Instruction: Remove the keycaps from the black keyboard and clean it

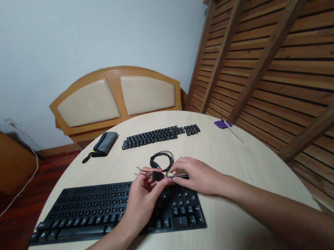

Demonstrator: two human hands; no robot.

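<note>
My left hand is closed on a small tool with a black block and thin bent wires, which looks like a wire keycap puller. Its wire ends stick out past my fingers. Close beside it, my right hand has its thumb and curved fingers apart, the thumb near my left thumb. I make out nothing between them. Both hands are over the upper right part of a black keyboard. Many of its key positions are bare, while the bottom row and number pad have caps. A coiled black cable lies just behind my hands.
Loose black keycaps are laid out in rows farther back on the round table. A grey-black zip case lies left of them. A purple item and a thin white-handled brush are at the right edge, near leaning wooden slats.
</note>
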